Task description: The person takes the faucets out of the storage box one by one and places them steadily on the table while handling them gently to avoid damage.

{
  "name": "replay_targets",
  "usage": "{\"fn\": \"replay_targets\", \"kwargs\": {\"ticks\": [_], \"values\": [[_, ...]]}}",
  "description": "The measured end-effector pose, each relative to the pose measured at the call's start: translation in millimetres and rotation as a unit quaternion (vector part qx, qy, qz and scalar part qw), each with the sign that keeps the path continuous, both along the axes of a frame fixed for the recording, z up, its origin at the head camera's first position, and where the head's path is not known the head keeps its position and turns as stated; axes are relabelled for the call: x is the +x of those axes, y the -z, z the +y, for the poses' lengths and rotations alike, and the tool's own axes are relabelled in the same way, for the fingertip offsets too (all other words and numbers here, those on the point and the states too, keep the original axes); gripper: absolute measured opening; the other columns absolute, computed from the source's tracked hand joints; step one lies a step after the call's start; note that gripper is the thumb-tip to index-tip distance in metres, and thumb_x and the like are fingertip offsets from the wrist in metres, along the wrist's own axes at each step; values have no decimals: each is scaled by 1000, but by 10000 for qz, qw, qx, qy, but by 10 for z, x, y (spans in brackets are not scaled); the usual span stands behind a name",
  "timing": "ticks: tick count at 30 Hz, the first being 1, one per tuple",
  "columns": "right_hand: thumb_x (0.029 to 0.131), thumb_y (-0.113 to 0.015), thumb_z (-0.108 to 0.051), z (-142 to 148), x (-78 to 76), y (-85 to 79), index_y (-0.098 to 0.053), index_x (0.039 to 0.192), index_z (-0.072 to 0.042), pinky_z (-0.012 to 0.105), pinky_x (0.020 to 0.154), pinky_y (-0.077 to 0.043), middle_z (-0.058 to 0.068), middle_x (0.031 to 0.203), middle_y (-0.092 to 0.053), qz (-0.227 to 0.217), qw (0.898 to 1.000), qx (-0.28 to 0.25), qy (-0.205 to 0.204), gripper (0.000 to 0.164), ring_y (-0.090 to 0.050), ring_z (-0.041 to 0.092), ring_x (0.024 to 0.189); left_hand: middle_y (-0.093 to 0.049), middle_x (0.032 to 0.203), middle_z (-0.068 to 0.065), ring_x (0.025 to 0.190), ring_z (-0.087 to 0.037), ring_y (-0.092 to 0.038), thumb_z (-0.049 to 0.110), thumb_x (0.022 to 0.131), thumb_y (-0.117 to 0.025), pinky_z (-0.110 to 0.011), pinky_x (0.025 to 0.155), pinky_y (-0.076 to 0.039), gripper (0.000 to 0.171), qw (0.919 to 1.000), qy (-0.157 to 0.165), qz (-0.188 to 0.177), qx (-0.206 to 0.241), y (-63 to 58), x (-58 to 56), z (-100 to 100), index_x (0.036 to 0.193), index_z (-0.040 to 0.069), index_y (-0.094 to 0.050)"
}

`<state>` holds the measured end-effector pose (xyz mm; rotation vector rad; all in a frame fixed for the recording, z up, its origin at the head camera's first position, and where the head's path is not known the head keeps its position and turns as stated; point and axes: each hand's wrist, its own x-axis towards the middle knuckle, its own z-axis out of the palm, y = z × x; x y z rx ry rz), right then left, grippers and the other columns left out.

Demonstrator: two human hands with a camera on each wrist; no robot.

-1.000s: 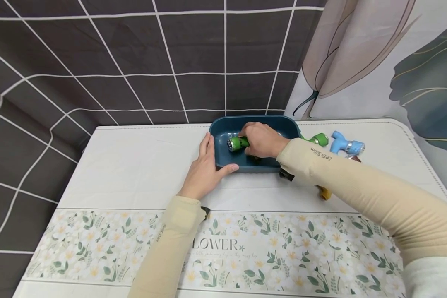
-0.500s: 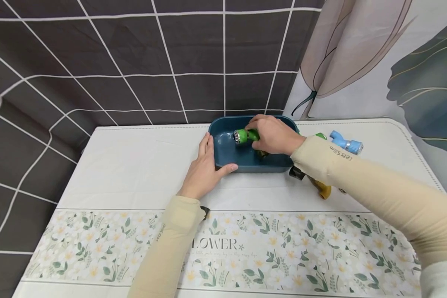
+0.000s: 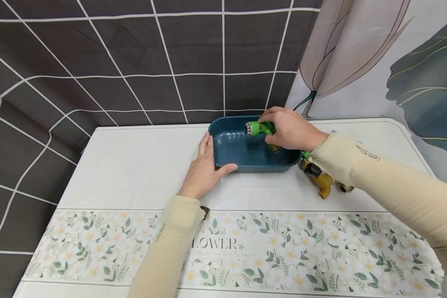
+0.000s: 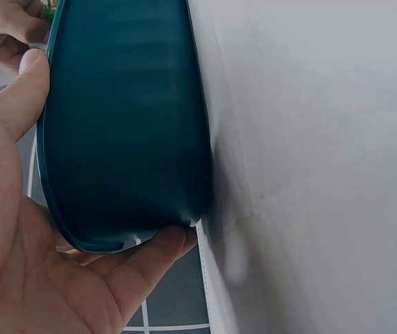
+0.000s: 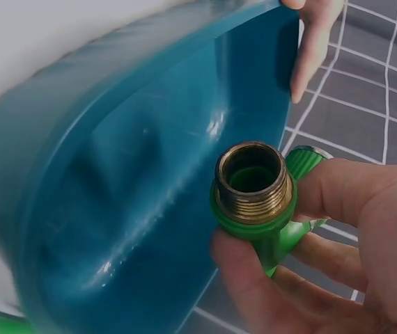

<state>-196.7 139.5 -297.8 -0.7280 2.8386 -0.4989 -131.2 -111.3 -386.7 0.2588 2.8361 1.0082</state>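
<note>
My right hand (image 3: pixel 292 130) grips a green plastic tap (image 3: pixel 262 128) with a silver-rimmed knob, above the right half of a dark blue basin (image 3: pixel 229 147). In the right wrist view the tap's brass threaded end (image 5: pixel 254 202) points toward the camera, with thumb and fingers around the green body. My left hand (image 3: pixel 203 176) rests at the basin's left front corner. Its fingers lie straight along the left side and its thumb on the front rim; the left wrist view shows it against the outer wall (image 4: pixel 129 132). Nothing else shows in the visible part of the basin.
Right of the basin lie a mustard-yellow tap (image 3: pixel 323 184) and a dark-ended brown piece (image 3: pixel 344 187). A green piece (image 3: pixel 306 155) peeks out beside the right sleeve, which hides much behind it. A dark grid-patterned cloth (image 3: pixel 193 58) hangs behind the white-covered table (image 3: pixel 134 165).
My right hand has lifted the green tap from the basin's floor and moved it right and back. The right sleeve now covers most of the blue tap. My left hand has stayed in place.
</note>
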Motion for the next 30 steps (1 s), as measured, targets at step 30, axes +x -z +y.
{"fn": "replay_targets", "kwargs": {"ticks": [30], "values": [[84,-69,-6,376,306,-100,-68,125,2,40,70,-49,21,135,-56,586,9979,6,-287,41,-58,28,91,7,169,2,118,-38,-61,64,89,-63,-51,102,-45,110,10000,-19,-64,-26,-32,16,10,162,8,-3]]}}
